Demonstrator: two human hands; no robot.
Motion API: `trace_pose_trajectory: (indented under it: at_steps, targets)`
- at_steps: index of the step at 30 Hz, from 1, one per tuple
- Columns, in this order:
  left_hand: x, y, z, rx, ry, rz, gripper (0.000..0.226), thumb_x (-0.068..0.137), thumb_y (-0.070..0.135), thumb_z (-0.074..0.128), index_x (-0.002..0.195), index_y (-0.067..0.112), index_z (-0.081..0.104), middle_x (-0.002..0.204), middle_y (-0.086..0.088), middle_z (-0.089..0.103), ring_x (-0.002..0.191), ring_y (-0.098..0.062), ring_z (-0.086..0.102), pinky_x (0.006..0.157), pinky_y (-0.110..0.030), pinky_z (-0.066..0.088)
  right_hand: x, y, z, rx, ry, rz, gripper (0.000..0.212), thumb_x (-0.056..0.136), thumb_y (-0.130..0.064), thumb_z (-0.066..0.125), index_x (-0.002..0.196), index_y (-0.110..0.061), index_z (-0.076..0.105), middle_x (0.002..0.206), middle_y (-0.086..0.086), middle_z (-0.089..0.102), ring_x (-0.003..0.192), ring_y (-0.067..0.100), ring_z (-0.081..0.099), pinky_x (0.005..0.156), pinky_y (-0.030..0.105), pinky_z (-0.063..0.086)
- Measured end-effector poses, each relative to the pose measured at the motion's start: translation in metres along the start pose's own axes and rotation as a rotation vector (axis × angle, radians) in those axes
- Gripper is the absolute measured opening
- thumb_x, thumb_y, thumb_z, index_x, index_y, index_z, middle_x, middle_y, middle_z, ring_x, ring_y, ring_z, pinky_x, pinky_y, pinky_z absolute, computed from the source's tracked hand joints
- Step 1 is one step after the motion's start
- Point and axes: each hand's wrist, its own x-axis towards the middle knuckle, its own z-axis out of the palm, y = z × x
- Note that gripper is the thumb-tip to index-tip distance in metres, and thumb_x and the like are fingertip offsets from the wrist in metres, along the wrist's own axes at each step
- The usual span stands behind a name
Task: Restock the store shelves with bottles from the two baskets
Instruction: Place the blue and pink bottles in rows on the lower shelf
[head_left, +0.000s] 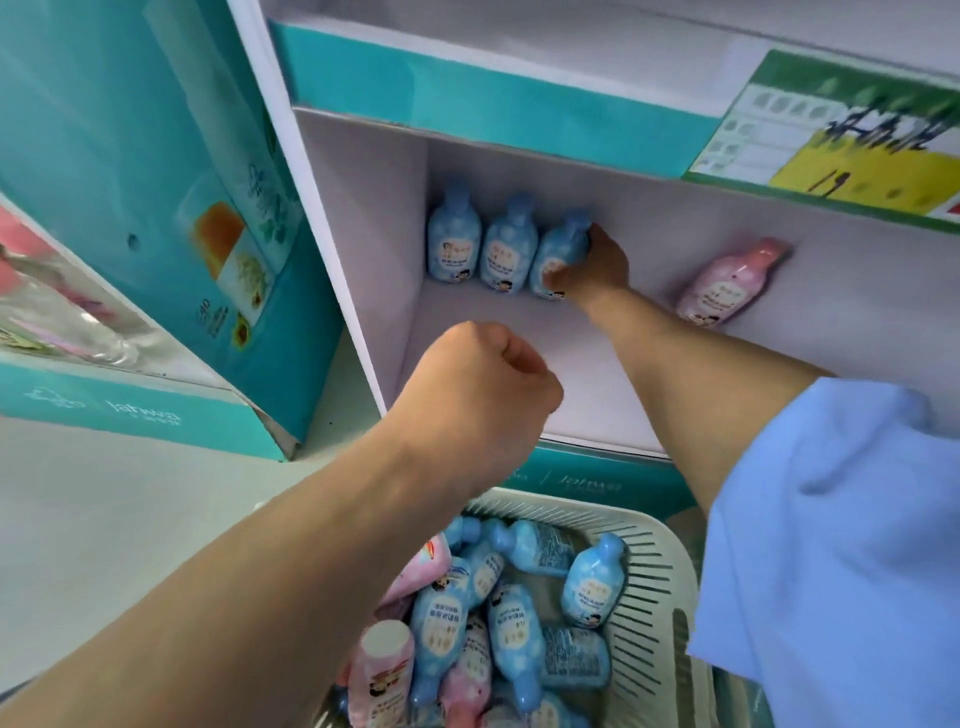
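Note:
Three blue bottles stand in a row at the back left of the white shelf (498, 332). My right hand (597, 265) is deep in the shelf, wrapped around the third blue bottle (558, 254), which stands next to the second blue bottle (506, 249) and the first (453, 236). A pink bottle (727, 283) stands alone further right against the back wall. My left hand (478, 395) hovers in a fist at the shelf's front edge, holding nothing. Below, a white basket (649, 587) holds several blue and pink bottles lying loose.
A teal cardboard display (171, 208) stands to the left of the shelf unit. A green and yellow price card (831, 135) hangs from the shelf above on the right. The shelf floor between the blue row and the pink bottle is bare.

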Motion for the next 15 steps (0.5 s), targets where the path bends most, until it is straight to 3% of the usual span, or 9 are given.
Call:
trace_pose_trajectory:
  at_steps: [4,7,10,12,15]
  targets:
    - [0.0,-0.004,0.002,0.026,-0.01,-0.008,0.006,0.087,0.02,0.061,0.087,0.021,0.067,0.075,0.005,0.067,0.06,-0.007,0.054,0.044,-0.011,0.043,0.005,0.006,0.004,0.03,0.017,0.013,0.061,0.078,-0.019,0.073,0.132,-0.011,0.046,0.133,0.009,0.056,0.124,0.026,0.052,0.098,0.027,0.04]
    - [0.0,-0.002,0.005,0.045,-0.011,-0.011,0.008,0.088,0.019,0.06,0.089,0.019,0.068,0.08,0.002,0.068,0.064,-0.011,0.056,0.056,-0.018,0.048,0.0,0.007,0.005,0.081,0.067,0.086,0.055,0.088,-0.012,0.06,0.138,-0.007,0.037,0.139,0.012,0.05,0.128,0.027,0.048,0.101,0.026,0.037]
    - [-0.002,0.0,0.004,0.058,-0.001,0.001,0.01,0.088,0.017,0.06,0.091,0.017,0.069,0.076,0.002,0.066,0.063,-0.011,0.054,0.056,-0.018,0.046,-0.02,0.005,-0.006,0.07,0.063,0.098,0.057,0.091,-0.009,0.051,0.144,-0.006,0.03,0.145,0.013,0.042,0.133,0.027,0.041,0.106,0.026,0.032]
    - [-0.003,-0.002,0.004,0.083,0.005,0.014,0.01,0.087,0.014,0.061,0.091,0.014,0.07,0.076,0.0,0.064,0.065,-0.014,0.054,0.056,-0.02,0.046,-0.041,0.006,-0.019,0.06,0.069,0.036,0.048,0.089,-0.006,0.051,0.136,-0.008,0.043,0.137,0.011,0.05,0.126,0.024,0.048,0.097,0.022,0.038]
    - [-0.007,-0.009,0.006,0.165,-0.024,0.027,0.011,0.086,0.01,0.061,0.092,0.01,0.07,0.083,-0.008,0.066,0.075,-0.02,0.056,0.069,-0.028,0.052,-0.092,0.011,-0.034,0.155,-0.027,-0.046,0.028,0.086,-0.003,0.052,0.112,-0.007,0.061,0.1,0.008,0.063,0.09,0.021,0.06,0.073,0.024,0.045]
